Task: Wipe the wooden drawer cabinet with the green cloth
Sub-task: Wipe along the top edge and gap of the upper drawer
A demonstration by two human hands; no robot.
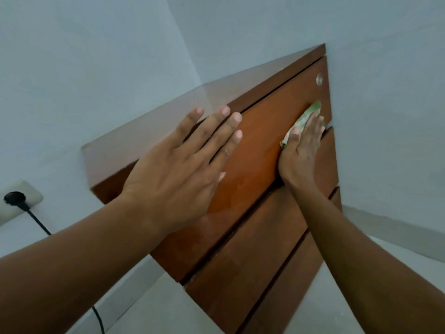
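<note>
Your right hand (301,150) presses cloth (310,112) flat on drawer 1 (260,145), fingers straight, just below lock (319,79). Your left hand (183,165) spread wide over cabinet (115,150) top edge; contact unclear. Drawer 1 shows damp sheen, seems mostly wiped; lower fronts (252,249) look dry, likely left.

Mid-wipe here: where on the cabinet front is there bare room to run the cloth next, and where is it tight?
Free: the top drawer front between the left hand and right hand, and the lower drawer fronts beside the right forearm. Tight: at the green cloth, hemmed by the round lock and the front's edge at the wall.
</note>
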